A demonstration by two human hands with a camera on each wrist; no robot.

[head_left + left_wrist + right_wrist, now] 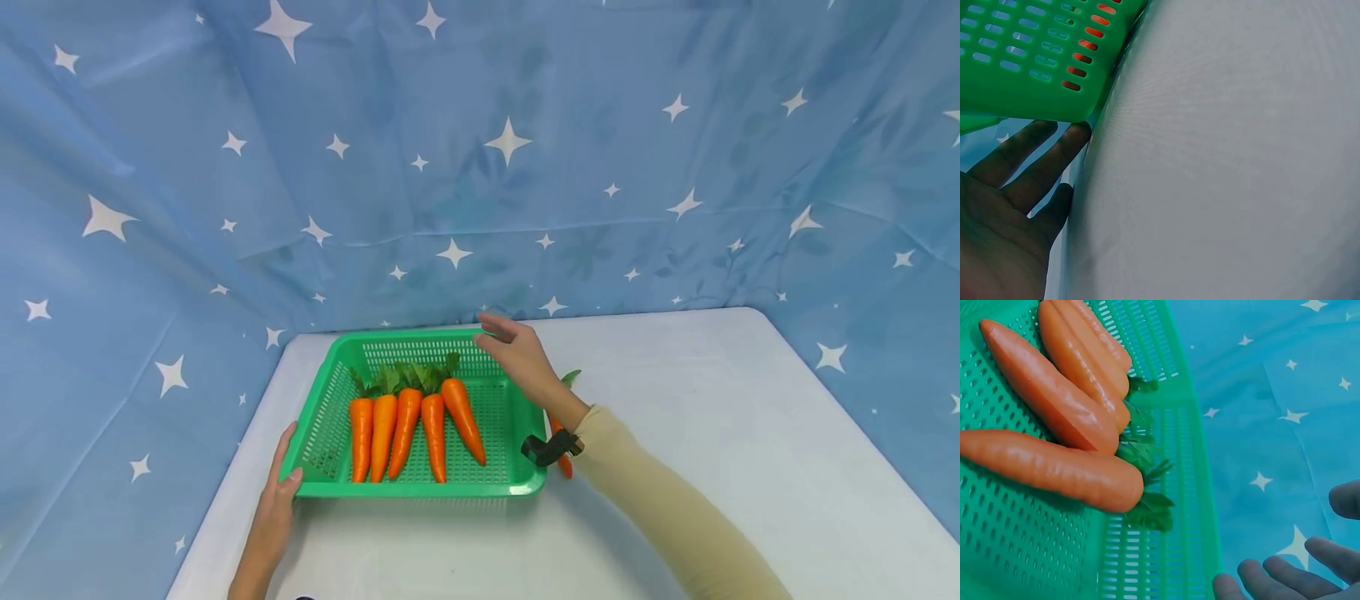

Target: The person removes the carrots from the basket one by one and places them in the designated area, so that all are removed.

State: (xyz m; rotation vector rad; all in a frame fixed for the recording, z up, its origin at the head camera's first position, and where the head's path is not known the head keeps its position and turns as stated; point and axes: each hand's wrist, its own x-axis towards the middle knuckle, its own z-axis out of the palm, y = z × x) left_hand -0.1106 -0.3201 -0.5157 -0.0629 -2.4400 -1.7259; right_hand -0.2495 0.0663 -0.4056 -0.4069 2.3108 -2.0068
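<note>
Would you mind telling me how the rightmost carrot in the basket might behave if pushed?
The carrot would probably roll in an arc, as its body is rounded and tapered. Its glossy skin suggests it may feel slippery. Its thin leaves would likely bend.

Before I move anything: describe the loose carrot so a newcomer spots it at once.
On the white table, find the green basket. Just past its right side in the head view, partly hidden by the right forearm, is an orange carrot with a green top. It's the only visible carrot outside; the other five carrots lie inside.
</note>
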